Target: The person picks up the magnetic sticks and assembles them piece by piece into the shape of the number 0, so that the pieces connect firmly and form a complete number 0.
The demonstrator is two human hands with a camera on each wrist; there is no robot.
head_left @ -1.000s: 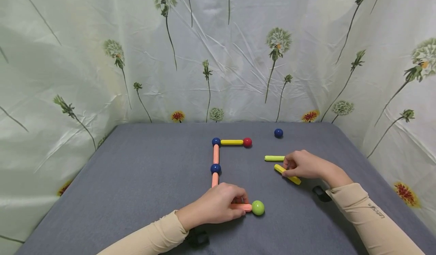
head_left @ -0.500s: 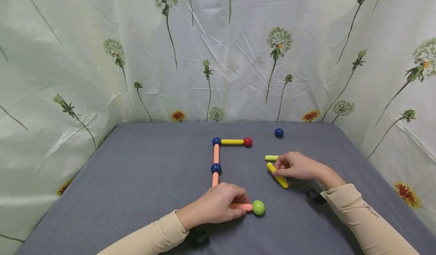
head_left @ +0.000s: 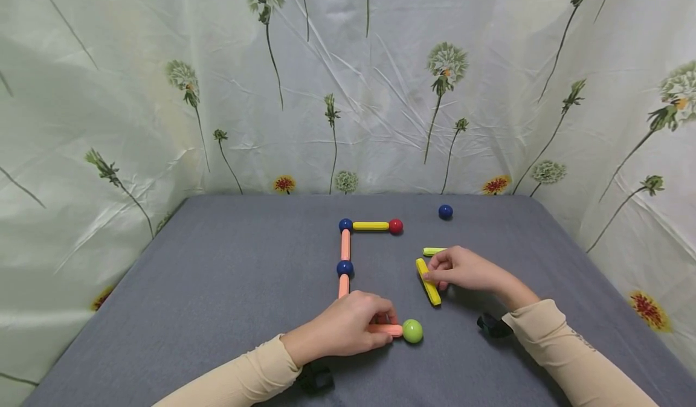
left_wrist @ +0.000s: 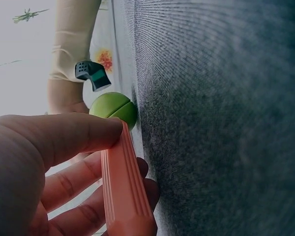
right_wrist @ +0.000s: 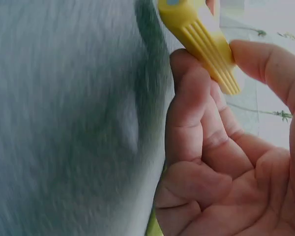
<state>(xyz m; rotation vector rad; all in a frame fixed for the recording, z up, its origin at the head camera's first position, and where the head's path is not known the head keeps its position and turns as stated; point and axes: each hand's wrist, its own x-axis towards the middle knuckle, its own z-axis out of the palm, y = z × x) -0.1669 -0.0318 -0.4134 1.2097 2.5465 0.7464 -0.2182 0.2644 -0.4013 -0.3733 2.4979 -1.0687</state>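
Note:
My left hand pinches a pink ribbed rod between thumb and fingers, low over the table. The rod's right end meets a green ball, which shows a seam line in the left wrist view. My right hand pinches a yellow rod between thumb and fingertips; the rod slants across the fingers. Behind the right hand lies a yellow-green rod, its right part hidden by the hand. Above the left hand, a second pink rod runs up to a blue ball; its lower end is hidden.
From that blue ball another pink rod leads back to a second blue ball. A yellow rod joins it to a red ball. One loose blue ball lies at the back right. A floral curtain stands behind the grey table.
My right hand has moved left with the yellow rod, which has turned steeper in the head view. The left hand and its pink rod stay in place.

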